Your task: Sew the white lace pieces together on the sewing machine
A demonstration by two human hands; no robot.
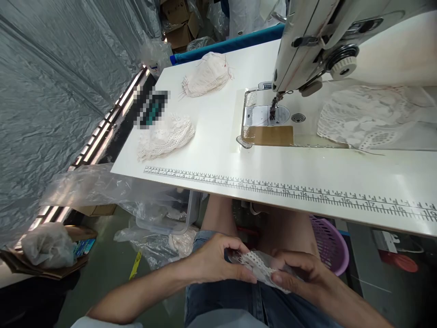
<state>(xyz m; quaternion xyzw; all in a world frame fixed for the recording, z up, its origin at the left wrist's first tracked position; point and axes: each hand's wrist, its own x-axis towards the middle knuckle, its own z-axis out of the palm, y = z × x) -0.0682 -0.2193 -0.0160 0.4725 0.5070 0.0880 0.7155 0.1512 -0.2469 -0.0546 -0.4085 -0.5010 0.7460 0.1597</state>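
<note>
Over my lap, a small piece of white lace fabric [259, 265] is stretched between both hands. My left hand [221, 260] pinches its left end between thumb and fingers. The right end is gripped by my right hand [300, 273], thumb on top. Part of the lace is hidden by my fingers. Above, on the white table, stands a sewing machine [290, 54] with its needle and presser foot [273, 109] over a metal plate. Left of it lie a pale lace stack [167, 136] and a farther pale fabric stack [208, 75]. More white lace [362, 116] rests right of the needle.
A printed ruler [239, 183] runs along the front edge of the table [215, 136]. Below it are a clear plastic bin [193, 212] and plastic bags at left, and a purple basket [331, 246] at right. Cardboard boxes [180, 27] stand behind.
</note>
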